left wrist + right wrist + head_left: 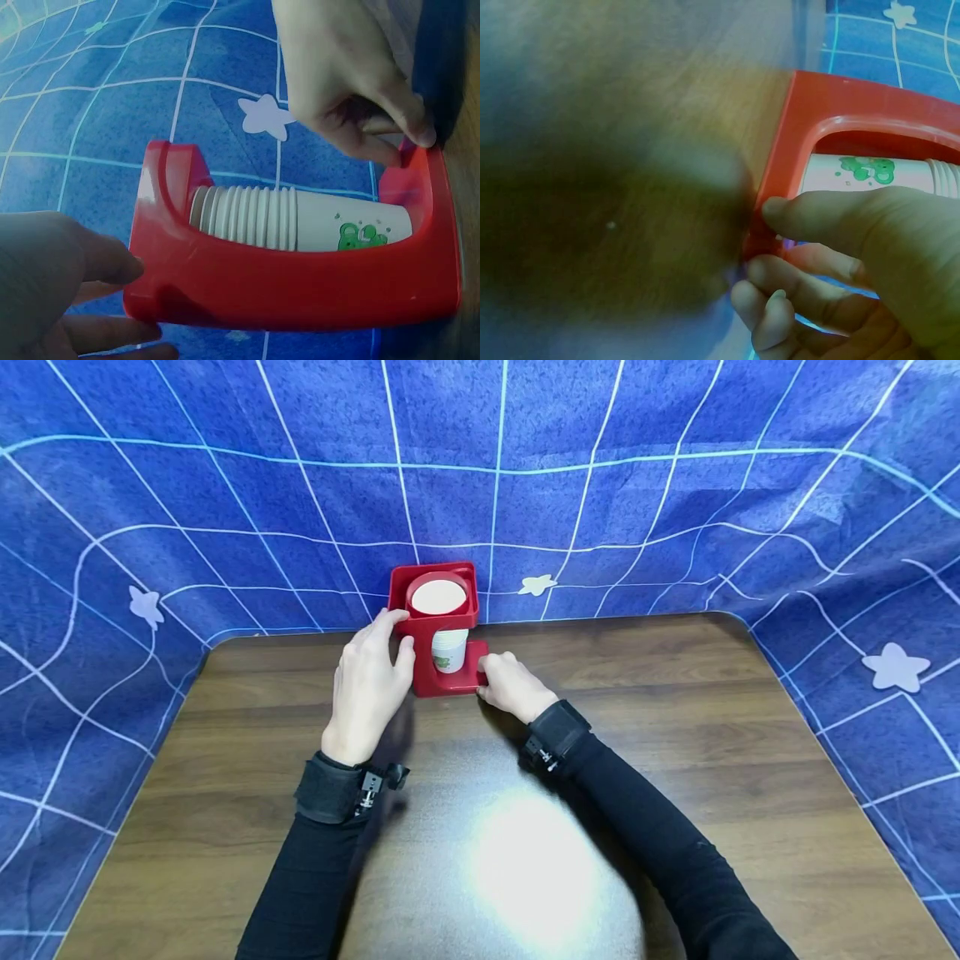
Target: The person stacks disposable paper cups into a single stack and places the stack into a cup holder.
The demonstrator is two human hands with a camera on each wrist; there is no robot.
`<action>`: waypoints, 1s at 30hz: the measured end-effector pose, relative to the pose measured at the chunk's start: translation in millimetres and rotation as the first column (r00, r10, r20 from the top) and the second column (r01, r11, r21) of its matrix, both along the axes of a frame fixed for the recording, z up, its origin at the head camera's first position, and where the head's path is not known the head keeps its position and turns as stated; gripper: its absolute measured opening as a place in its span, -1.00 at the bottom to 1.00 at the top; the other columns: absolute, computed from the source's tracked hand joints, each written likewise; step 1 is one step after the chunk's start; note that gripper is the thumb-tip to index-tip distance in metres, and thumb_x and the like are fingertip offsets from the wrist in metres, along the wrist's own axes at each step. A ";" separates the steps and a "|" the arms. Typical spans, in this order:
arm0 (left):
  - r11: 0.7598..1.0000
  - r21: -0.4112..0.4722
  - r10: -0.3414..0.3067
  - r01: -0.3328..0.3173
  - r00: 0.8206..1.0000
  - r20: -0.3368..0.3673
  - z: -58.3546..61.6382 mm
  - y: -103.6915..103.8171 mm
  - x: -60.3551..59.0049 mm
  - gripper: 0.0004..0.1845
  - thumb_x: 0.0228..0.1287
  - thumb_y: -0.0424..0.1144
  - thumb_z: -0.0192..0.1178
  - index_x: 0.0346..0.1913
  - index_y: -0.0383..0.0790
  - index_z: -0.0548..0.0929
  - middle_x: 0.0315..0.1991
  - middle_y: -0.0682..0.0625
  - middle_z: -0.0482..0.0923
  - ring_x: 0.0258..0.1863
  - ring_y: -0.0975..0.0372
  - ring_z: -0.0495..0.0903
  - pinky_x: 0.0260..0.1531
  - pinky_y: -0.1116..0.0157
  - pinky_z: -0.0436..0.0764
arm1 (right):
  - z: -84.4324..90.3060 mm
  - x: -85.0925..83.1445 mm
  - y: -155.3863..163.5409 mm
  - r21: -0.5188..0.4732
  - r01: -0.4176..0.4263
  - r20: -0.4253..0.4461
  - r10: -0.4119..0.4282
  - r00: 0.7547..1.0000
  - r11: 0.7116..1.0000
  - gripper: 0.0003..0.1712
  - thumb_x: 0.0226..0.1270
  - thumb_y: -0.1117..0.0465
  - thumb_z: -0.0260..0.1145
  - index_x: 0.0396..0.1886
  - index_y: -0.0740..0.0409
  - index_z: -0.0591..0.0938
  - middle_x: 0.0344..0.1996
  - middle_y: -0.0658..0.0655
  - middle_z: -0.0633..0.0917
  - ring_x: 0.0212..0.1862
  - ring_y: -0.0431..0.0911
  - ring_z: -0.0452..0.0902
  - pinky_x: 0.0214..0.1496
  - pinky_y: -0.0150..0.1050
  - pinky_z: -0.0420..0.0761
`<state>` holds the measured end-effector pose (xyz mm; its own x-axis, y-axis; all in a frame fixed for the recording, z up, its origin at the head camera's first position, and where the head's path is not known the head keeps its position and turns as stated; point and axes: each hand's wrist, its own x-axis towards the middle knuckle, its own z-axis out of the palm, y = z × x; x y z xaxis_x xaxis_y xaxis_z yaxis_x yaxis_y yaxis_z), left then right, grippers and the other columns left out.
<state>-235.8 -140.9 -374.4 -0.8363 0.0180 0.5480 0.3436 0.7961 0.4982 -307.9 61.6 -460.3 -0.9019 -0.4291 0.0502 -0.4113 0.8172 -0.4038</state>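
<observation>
On the dark brown wooden table (pixel 675 760), the right hand (pixel 512 685) pinched the base corner of the red plastic cup holder (pixel 427 672), fingers curled round its edge. The left hand (pixel 367 685) gripped the holder's upright side. The holder stood at the table's far edge, with a stack of white paper cups (pixel 448 647) inside, before the blue grid-patterned cloth (pixel 675 485)

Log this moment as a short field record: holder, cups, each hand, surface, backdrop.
holder: red cup holder, upright at the table's far edge
cups: stack of white paper cups nested inside the holder, green print on the outermost one
left hand: left hand grips the holder's upright side
right hand: right hand pinches the base corner
surface: dark wooden table
backdrop: blue cloth with white lines and stars
</observation>
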 end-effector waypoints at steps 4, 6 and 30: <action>1.000 -0.015 0.009 -0.009 1.000 0.006 -0.2 4.6 2.2 -0.57 0.46 -0.27 0.20 0.32 -0.28 0.59 0.39 -0.34 0.46 0.43 -0.12 0.44 0.36 -0.14 0.46 | 1.0 -2.2 -2.3 -0.006 0.008 -0.005 -0.008 1.000 1.000 -0.88 0.32 0.27 0.43 -0.26 0.25 0.69 -0.37 0.14 0.69 -0.31 0.01 0.60 -0.21 -0.09 0.64; 0.999 -0.030 0.010 -0.009 0.999 0.030 -0.3 5.9 2.5 -0.52 0.46 -0.26 0.19 0.38 -0.29 0.54 0.43 -0.38 0.39 0.45 -0.15 0.39 0.38 -0.16 0.43 | 1.7 -3.4 -3.4 -0.013 0.013 -0.005 -0.013 1.000 1.000 -0.88 0.32 0.27 0.43 -0.28 0.25 0.68 -0.39 0.15 0.68 -0.32 0.01 0.59 -0.22 -0.09 0.64; 0.987 -0.132 -0.053 0.087 0.969 0.240 -14.5 6.2 -15.8 -0.13 0.51 -0.29 0.09 0.66 -0.31 -0.18 0.63 -0.44 -0.16 0.60 -0.26 0.00 0.50 -0.14 0.21 | -4.8 -25.5 -10.8 0.003 0.072 -0.028 -0.072 0.997 0.997 -0.82 0.39 0.22 0.40 -0.16 0.26 0.68 -0.29 0.20 0.73 -0.21 0.09 0.68 -0.12 -0.02 0.66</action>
